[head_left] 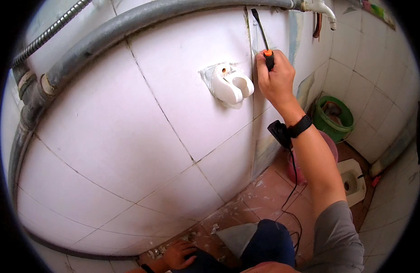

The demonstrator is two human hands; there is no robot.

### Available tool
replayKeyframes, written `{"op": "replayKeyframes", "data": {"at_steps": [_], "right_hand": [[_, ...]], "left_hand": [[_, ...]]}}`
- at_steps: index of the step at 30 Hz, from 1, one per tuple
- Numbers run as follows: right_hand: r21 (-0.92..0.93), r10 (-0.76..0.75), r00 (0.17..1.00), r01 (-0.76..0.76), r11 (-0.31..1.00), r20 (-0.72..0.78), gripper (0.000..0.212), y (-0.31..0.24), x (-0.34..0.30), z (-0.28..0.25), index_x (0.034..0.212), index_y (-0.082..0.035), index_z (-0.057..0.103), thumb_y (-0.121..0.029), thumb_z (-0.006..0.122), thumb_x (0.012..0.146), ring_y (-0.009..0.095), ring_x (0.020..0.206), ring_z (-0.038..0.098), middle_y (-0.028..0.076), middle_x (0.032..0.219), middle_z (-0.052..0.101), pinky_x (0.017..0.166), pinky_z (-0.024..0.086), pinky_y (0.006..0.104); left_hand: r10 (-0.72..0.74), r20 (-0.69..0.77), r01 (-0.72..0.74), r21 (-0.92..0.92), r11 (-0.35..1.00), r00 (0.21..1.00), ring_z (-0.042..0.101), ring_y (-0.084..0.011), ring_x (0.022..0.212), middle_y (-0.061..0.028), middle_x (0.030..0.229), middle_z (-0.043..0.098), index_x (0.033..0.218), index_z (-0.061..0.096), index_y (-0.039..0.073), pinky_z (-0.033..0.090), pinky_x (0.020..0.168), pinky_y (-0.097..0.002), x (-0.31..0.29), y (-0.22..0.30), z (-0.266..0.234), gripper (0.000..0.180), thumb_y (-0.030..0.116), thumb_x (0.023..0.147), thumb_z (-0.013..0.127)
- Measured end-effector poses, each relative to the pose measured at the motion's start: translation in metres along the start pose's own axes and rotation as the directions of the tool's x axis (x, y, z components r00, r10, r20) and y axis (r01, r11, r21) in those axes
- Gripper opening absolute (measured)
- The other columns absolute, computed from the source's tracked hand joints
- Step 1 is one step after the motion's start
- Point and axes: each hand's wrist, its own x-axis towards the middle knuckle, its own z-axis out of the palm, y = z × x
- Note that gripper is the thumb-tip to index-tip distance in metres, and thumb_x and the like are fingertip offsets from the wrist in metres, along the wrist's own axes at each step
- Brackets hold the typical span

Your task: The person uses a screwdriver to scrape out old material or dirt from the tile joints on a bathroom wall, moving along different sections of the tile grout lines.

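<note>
My right hand (pixel 276 77) is raised in front of the tiled wall, closed around the orange-and-black handle of a screwdriver (pixel 262 32). The dark shaft and flat tip point upward, toward the grey pipe. To the left of this hand, apart from it, a white plastic shower head holder (pixel 229 86) sits on the wall. It has a forked clip and a small hole with orange inside near its top. Low at the bottom edge, my left hand (pixel 179 255) rests by my dark-trousered knee with its fingers stretched out and holding nothing.
A thick grey pipe (pixel 142 18) runs along the wall top to a white tap (pixel 321 9). On the right stand a green bucket (pixel 330 129), a pink basin (pixel 329 142) and a squat toilet (pixel 353 182). A black device (pixel 279 133) with a cable is at my right wrist. Debris lies on the floor.
</note>
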Motion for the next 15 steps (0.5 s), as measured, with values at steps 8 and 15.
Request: {"op": "replayKeyframes", "data": {"at_steps": [8, 15], "right_hand": [[-0.023, 0.166, 0.985, -0.168, 0.986, -0.049, 0.015, 0.013, 0.003, -0.007, 0.083, 0.000, 0.058, -0.014, 0.061, 0.086, 0.034, 0.059, 0.055, 0.017, 0.069, 0.057, 0.058, 0.045, 0.0399], [0.555, 0.810, 0.585, -0.662, 0.504, -0.038, 0.015, 0.044, -0.047, -0.007, 0.087, -0.002, 0.059, -0.016, 0.062, 0.090, 0.009, 0.053, 0.049, -0.001, 0.064, 0.052, 0.049, 0.041, 0.0247]], "left_hand": [[-0.055, -0.008, 0.055, -0.018, 0.998, 0.998, 0.063, -0.0293, 0.096, -0.0114, 0.106, 0.067, 0.096, 0.070, 0.007, 0.047, 0.086, -0.0408, -0.008, 0.005, -0.010, 0.026, 0.027, 0.079, 0.066], [-0.068, -0.095, 0.066, -0.023, 0.998, 0.993, 0.062, -0.0296, 0.096, -0.0112, 0.106, 0.067, 0.095, 0.070, 0.007, 0.046, 0.087, -0.0407, -0.022, -0.010, -0.005, 0.026, 0.026, 0.079, 0.066]]}}
